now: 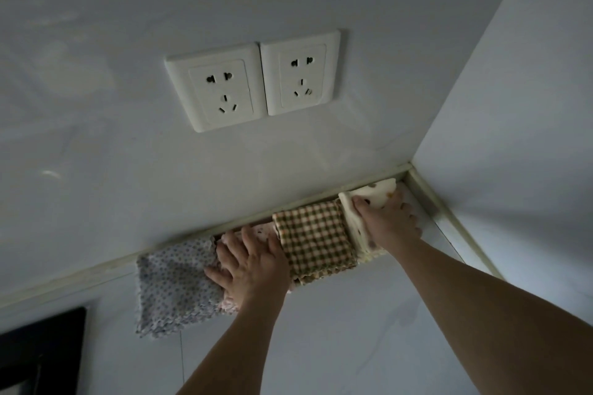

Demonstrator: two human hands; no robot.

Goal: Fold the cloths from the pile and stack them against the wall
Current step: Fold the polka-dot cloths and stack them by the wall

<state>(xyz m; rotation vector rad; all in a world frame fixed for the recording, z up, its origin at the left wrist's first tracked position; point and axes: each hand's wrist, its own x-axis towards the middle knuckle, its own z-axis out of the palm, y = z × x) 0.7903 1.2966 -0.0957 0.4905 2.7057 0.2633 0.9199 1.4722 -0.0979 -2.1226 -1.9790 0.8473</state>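
A: Cloths line the foot of the wall (224,170) in a row on the counter (353,330): a grey dotted cloth (175,285) at the left end, a pink cloth (266,229) mostly under your left hand (253,263), a checked cloth (316,240) in the middle, and a cream cloth (375,194) nearest the corner.

B: And your hands, what are they doing?

A: Your left hand lies flat, fingers spread and straight, pressing on the pink cloth where it meets the grey dotted one. That grip is released; it pushes rather than holds. Your right hand (388,218) rests on the cream cloth with the thumb curled round its edge, so that grip is grasping the cream cloth.

B: How far along are you?

A: Well along, I judge. 4 cloths sit folded, each touching or overlapping its neighbour, all just beside the wall below the 2 sockets (253,82). They sit side by side rather than one on top of another. No loose pile shows in this view, so you cannot tell whether more cloths wait.

B: What is left?

A: The grey dotted cloth looks the least tidy: its near edge is ragged and reaches farther out from the wall than the rest. Squaring it up and snugging the row together seems to be what remains here.
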